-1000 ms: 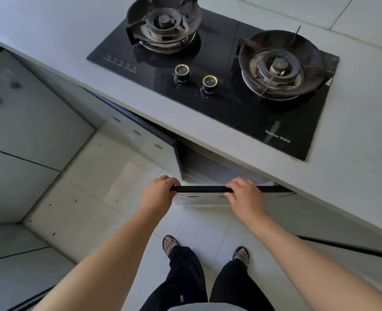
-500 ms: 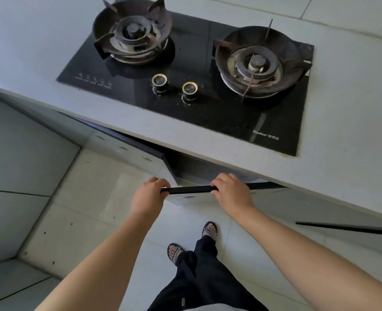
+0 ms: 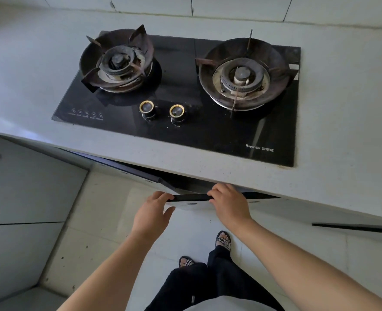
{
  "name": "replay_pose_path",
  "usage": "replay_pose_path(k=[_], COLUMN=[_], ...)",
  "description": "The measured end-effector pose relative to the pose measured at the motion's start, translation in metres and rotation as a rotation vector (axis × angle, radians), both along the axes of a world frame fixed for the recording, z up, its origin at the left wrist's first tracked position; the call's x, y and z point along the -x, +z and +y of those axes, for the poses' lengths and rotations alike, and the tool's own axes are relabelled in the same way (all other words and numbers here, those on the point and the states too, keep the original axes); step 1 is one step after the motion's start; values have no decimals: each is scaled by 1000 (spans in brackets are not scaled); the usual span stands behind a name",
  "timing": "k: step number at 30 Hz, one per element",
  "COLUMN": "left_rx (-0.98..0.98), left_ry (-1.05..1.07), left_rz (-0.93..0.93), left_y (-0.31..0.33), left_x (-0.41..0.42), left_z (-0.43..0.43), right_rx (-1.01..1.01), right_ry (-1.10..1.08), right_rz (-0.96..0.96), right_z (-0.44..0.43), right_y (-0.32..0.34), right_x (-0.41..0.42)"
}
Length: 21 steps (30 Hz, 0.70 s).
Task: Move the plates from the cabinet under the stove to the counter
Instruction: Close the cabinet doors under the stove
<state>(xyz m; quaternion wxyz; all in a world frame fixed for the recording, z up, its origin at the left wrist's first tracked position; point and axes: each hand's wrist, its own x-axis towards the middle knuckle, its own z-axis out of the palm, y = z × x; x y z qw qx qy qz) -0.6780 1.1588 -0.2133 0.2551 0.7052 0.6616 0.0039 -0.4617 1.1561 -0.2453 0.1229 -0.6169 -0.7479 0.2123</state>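
Below the grey counter (image 3: 347, 122) with its black two-burner stove (image 3: 185, 95), the cabinet stands partly open. My left hand (image 3: 152, 212) and my right hand (image 3: 229, 205) both grip the dark top edge of the right cabinet door (image 3: 191, 197), fingers curled over it. The left cabinet door (image 3: 127, 168) hangs ajar beside it. The cabinet's inside is dark and hidden under the counter edge; no plates show.
Two knobs (image 3: 163, 112) sit at the stove's front. A dark handle strip (image 3: 354, 227) of another cabinet front lies to the right. Pale floor tiles and my sandalled feet (image 3: 222, 240) are below. A grey cabinet side fills the left.
The view has tilted up and moved toward the counter. The right door has swung closer to the counter edge, with both hands still on its top edge.
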Motion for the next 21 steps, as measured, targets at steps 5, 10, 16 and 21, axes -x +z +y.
replay_pose_path(k=[5, 10, 16, 21], left_rx=[9, 24, 51, 63], left_ry=[-66, -170, -398, -551], left_rz=[13, 27, 38, 56], left_y=[-5, -7, -18, -31], left_x=[2, 17, 46, 59], left_z=[1, 9, 14, 26], right_rx=[-35, -87, -109, -85], right_ry=[-60, -164, -414, -601], right_rz=[2, -37, 8, -16], right_z=[-1, -1, -9, -3], right_y=[4, 9, 0, -5], right_x=[6, 19, 34, 43])
